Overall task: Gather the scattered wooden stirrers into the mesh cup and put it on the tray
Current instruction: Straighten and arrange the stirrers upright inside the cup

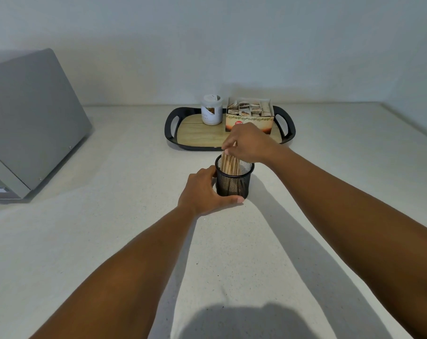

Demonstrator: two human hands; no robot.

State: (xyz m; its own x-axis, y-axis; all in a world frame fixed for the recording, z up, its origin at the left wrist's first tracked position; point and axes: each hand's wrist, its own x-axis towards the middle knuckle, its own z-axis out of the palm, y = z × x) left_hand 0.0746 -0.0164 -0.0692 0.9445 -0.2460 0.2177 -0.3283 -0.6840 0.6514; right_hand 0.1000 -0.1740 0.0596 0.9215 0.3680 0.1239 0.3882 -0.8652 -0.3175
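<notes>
Grey appliance (29,123) at nine o'clock on the bench (109,228). Left hand (202,189) curled round the mesh cup (234,181), standing upright at centre. Right hand (249,143) above, fingers (228,144) pinching wooden stirrers (229,163) inside the cup. Tray (197,133) at twelve o'clock, carrying jar (211,110) and box (249,113).

Kitchen counter (109,241), tea box (249,118), serving tray (195,135)

Black wire-mesh cup (234,182) holds pale wooden stirrers (230,163); at twelve o'clock, glossy black-rimmed tray (169,123) with wood-grain base on matt speckled desk (109,228).
</notes>
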